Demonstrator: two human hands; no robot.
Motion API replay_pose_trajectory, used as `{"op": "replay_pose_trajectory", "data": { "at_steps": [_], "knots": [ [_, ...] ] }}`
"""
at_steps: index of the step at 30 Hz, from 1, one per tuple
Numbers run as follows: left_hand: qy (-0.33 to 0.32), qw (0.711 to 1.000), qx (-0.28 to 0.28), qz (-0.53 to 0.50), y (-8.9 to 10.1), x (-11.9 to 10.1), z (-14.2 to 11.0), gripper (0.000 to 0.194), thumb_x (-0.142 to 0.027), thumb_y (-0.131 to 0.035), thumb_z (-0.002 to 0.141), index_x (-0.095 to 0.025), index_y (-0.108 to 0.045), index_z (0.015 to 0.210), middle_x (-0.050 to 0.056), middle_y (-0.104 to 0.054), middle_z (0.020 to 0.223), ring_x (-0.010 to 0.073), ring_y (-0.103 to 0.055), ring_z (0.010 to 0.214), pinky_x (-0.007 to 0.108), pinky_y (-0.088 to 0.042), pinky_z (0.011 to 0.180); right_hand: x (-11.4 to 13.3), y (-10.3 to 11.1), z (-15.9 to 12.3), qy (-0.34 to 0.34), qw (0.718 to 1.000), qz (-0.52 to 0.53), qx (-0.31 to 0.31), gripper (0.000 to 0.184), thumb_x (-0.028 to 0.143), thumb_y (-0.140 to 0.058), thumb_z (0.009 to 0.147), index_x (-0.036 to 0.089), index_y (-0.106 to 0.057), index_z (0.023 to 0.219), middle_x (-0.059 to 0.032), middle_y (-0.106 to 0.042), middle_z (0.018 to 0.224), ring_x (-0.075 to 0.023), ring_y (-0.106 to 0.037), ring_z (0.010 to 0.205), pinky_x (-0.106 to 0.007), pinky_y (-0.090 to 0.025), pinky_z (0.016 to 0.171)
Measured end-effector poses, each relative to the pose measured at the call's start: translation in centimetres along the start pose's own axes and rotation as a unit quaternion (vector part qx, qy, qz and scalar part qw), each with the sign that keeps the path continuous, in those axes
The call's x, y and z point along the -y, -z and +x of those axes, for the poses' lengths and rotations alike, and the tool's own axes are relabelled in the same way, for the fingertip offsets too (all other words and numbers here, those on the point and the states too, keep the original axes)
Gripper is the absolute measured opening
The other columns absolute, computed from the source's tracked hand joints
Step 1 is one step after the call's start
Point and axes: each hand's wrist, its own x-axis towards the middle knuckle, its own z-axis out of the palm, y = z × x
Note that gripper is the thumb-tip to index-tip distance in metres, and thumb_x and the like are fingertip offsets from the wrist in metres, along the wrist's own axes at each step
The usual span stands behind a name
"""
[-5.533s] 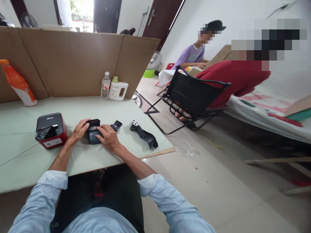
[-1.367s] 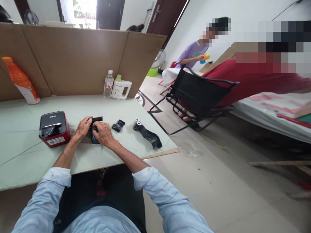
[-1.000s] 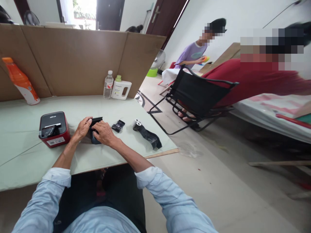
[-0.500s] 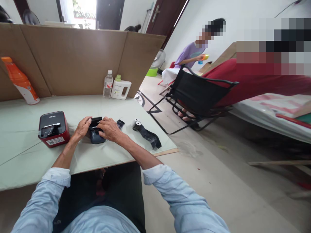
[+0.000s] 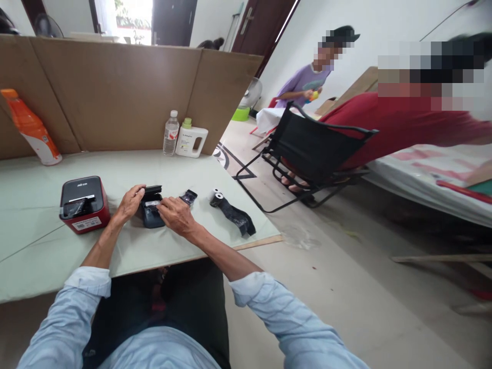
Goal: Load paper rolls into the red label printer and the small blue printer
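A small dark blue portable printer (image 5: pixel 152 219) sits on the table with its black lid (image 5: pixel 153 189) raised and something pale inside its compartment. My left hand (image 5: pixel 130 204) is closed around the left end of that lid. At the printer's right side, my right hand (image 5: pixel 177 215) is closed with its fingertips on the body's edge; part of their grip is hidden. A black-and-red box-shaped printer (image 5: pixel 83 205) stands to the left of my left hand. Just beyond my right hand lies a small dark plastic-wrapped piece (image 5: pixel 189 197).
Small white-ended rolls (image 5: pixel 218 197) with a black strip (image 5: pixel 238 218) lie near the table's right edge. At the back are an orange bottle (image 5: pixel 34 130), a water bottle (image 5: pixel 170 134) and a white jug (image 5: pixel 192 141), before a cardboard screen (image 5: pixel 126 97). People sit beyond a black chair (image 5: pixel 319 138).
My right hand has drawn back slightly right and down from over the compartment, baring its pale contents. My left hand stays at the lid. The people at the right have shifted.
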Motion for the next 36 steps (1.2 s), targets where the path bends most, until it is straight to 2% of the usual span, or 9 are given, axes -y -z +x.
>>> {"op": "replay_pose_trajectory", "data": {
  "at_steps": [6, 15, 21, 23, 27, 33, 36],
  "knots": [
    [-0.015, 1.000, 0.021, 0.010, 0.3, 0.0, -0.4, 0.047, -0.044, -0.050, 0.097, -0.018, -0.071, 0.131, 0.012, -0.070, 0.140, 0.0294, -0.062, 0.132, 0.047, -0.045, 0.119, 0.7, -1.3, -1.3, -0.011, 0.999, 0.007, -0.033, 0.033, 0.017, -0.043, 0.108, 0.019, -0.074, 0.119, -0.0121, -0.073, 0.111, -0.0247, -0.058, 0.099, -0.038, -0.039, 0.083],
    [-0.069, 0.994, 0.078, 0.020, 1.6, -0.1, -1.5, 0.047, -0.044, -0.056, 0.093, -0.022, -0.072, 0.130, 0.011, -0.068, 0.138, 0.0284, -0.060, 0.133, 0.048, -0.041, 0.122, 0.7, -1.8, -1.9, -0.018, 0.998, 0.034, -0.053, 0.029, 0.017, -0.049, 0.106, 0.019, -0.075, 0.117, -0.0130, -0.074, 0.115, -0.0254, -0.059, 0.103, -0.039, -0.042, 0.087],
    [-0.087, 0.992, 0.090, 0.018, 1.8, 0.2, -1.9, 0.043, -0.044, -0.066, 0.087, -0.022, -0.075, 0.123, 0.014, -0.065, 0.137, 0.0303, -0.060, 0.132, 0.048, -0.047, 0.117, 1.1, -1.8, -2.0, -0.023, 0.997, 0.021, -0.067, 0.029, 0.021, -0.048, 0.107, 0.018, -0.076, 0.111, -0.0137, -0.075, 0.115, -0.0264, -0.062, 0.103, -0.040, -0.045, 0.089],
    [-0.091, 0.992, 0.083, 0.021, 1.6, 0.3, -1.9, 0.039, -0.043, -0.065, 0.089, -0.022, -0.075, 0.121, 0.014, -0.065, 0.136, 0.0297, -0.061, 0.132, 0.048, -0.046, 0.118, 1.2, -1.9, -2.0, -0.033, 0.995, 0.031, -0.085, 0.026, 0.021, -0.050, 0.105, 0.019, -0.076, 0.108, -0.0148, -0.072, 0.125, -0.0280, -0.062, 0.113, -0.042, -0.047, 0.095],
    [-0.100, 0.992, 0.071, 0.029, 1.3, 0.5, -1.8, 0.036, -0.040, -0.064, 0.090, -0.022, -0.075, 0.119, 0.014, -0.066, 0.133, 0.0285, -0.062, 0.129, 0.048, -0.047, 0.117, 1.2, -2.1, -1.8, -0.053, 0.991, 0.066, -0.106, 0.023, 0.016, -0.050, 0.101, 0.019, -0.072, 0.107, -0.0170, -0.061, 0.149, -0.0307, -0.053, 0.140, -0.048, -0.045, 0.109],
    [-0.104, 0.991, 0.071, 0.038, 1.2, 0.5, -1.8, 0.035, -0.037, -0.065, 0.089, -0.022, -0.074, 0.120, 0.013, -0.066, 0.132, 0.0278, -0.061, 0.128, 0.047, -0.050, 0.114, 0.9, -2.6, -1.5, -0.052, 0.990, 0.084, -0.100, 0.022, 0.013, -0.046, 0.100, 0.018, -0.067, 0.107, -0.0192, -0.066, 0.144, -0.0290, -0.060, 0.136, -0.048, -0.046, 0.112],
    [-0.096, 0.991, 0.078, 0.042, 1.1, 0.4, -1.9, 0.037, -0.036, -0.064, 0.089, -0.022, -0.073, 0.122, 0.013, -0.064, 0.134, 0.0291, -0.060, 0.129, 0.045, -0.059, 0.101, 0.9, -3.0, -1.4, -0.059, 0.988, 0.082, -0.114, 0.023, 0.012, -0.045, 0.101, 0.018, -0.066, 0.106, -0.0180, -0.070, 0.138, -0.0283, -0.063, 0.130, -0.050, -0.045, 0.116]
  ]
}}
